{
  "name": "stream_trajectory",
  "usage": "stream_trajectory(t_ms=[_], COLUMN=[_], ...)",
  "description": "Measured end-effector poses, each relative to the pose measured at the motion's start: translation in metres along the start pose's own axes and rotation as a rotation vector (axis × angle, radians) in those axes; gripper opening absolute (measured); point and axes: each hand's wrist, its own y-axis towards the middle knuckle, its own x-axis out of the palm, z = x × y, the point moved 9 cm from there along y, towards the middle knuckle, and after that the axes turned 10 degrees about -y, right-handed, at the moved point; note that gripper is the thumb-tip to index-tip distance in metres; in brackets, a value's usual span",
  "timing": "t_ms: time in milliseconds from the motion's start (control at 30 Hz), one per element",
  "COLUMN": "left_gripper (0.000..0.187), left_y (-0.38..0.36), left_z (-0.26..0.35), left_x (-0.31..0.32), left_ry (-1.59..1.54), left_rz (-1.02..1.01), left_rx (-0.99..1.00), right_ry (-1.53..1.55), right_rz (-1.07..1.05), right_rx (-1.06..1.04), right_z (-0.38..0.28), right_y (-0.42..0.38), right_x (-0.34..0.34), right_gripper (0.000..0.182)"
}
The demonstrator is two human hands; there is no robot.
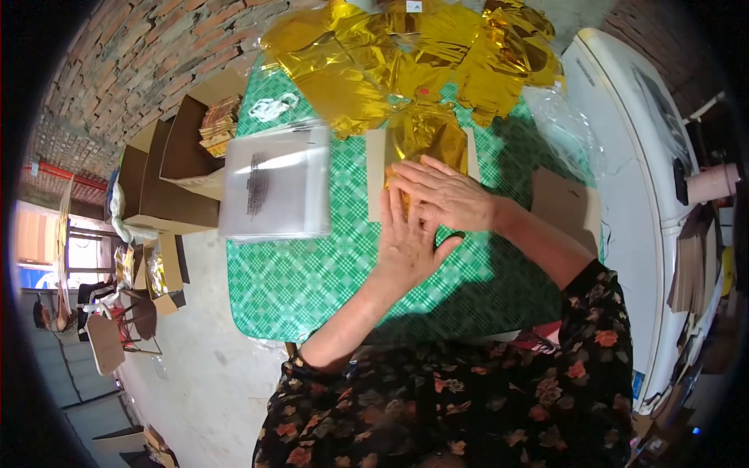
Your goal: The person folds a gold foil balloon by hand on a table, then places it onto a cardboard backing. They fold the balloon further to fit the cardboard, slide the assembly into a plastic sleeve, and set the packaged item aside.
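Note:
A folded piece of shiny gold foil (425, 134) lies over a pale cardboard sheet (375, 183) on the table. My left hand (407, 248) rests on the near part of the foil and card, fingers stretched out and pointing away from me. From the right, my right hand (452, 195) lies flat across the foil, its fingers overlapping the left fingertips. Both hands press down with open palms and grip nothing. The foil's near edge is hidden under them. Beyond, a spread of loose gold foil pieces (429, 58) covers the far end of the table.
A stack of clear plastic bags (285, 187) sits left on the green checked tablecloth (281, 288). White string (273, 107) lies behind it. Open cardboard boxes (175, 199) stand left of the table. Right are a brown card (566, 203), clear plastic wrap (566, 117) and a white appliance (624, 156).

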Motion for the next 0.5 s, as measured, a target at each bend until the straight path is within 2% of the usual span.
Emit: stream_trajectory(t_ms=[100, 200, 233, 500], left_gripper=[0.077, 0.074, 0.075, 0.074], left_y=[0.003, 0.002, 0.002, 0.003], left_z=[0.002, 0.001, -0.001, 0.0], left_x=[-0.005, -0.003, 0.0, -0.006], left_ry=[-0.005, -0.018, 0.008, -0.011], left_rz=[-0.077, -0.033, -0.089, -0.047], left_rx=[-0.022, -0.011, -0.041, -0.028], right_ry=[-0.038, -0.135, -0.174, -0.311], right_rz=[-0.1, -0.044, -0.045, -0.069], right_rx=[0.011, -0.027, -0.02, 0.102], right_z=[0.017, 0.041, 0.048, 0.089], right_y=[0.008, 0.019, 0.025, 0.053], right_x=[0.004, 0.011, 0.012, 0.01], right_gripper=[0.063, 0.065, 0.064, 0.063])
